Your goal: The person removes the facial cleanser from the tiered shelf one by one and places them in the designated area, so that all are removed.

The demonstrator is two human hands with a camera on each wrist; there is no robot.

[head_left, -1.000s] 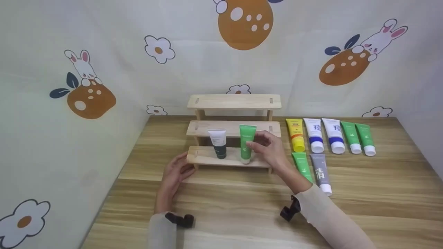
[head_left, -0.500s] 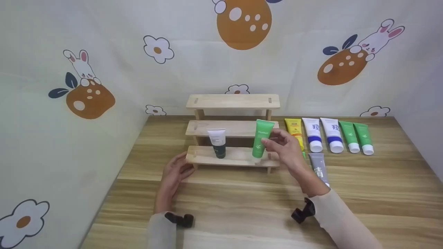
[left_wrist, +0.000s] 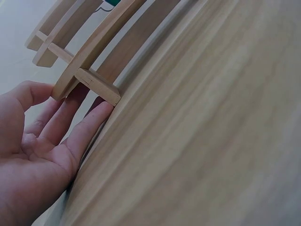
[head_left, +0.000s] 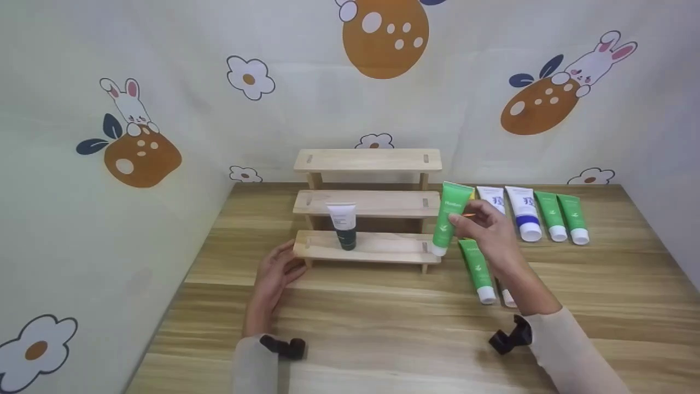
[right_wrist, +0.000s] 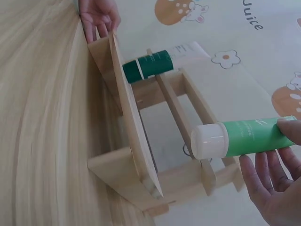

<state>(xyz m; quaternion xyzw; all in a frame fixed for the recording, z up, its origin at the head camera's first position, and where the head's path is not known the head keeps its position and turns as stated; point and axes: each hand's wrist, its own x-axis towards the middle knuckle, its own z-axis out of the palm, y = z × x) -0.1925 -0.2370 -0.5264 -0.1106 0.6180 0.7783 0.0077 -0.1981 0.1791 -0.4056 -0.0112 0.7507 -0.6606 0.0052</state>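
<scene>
In the head view my right hand (head_left: 492, 230) pinches a green tube (head_left: 453, 219) with a white cap, held tilted in the air by the right end of the lowest step. The right wrist view shows its white cap (right_wrist: 209, 141) pointing toward the wooden display shelf (right_wrist: 134, 117). My left hand (head_left: 279, 268) holds the left end of the lowest step, its fingers against the board and leg (left_wrist: 99, 87). A white and dark green tube (head_left: 343, 227) stands cap down on that step (head_left: 383, 249).
Right of the shelf lie two white tubes (head_left: 523, 213), one partly covered by my hand, and two green tubes (head_left: 551, 216). Nearer lies another green tube (head_left: 477, 271), beside a mostly hidden tube (head_left: 508, 298). A patterned cloth (head_left: 306, 104) hangs behind the wooden table (head_left: 372, 328).
My right hand has lifted the green tube off the lowest step and carried it right, past the step's end. My left hand stays at the shelf's left end.
</scene>
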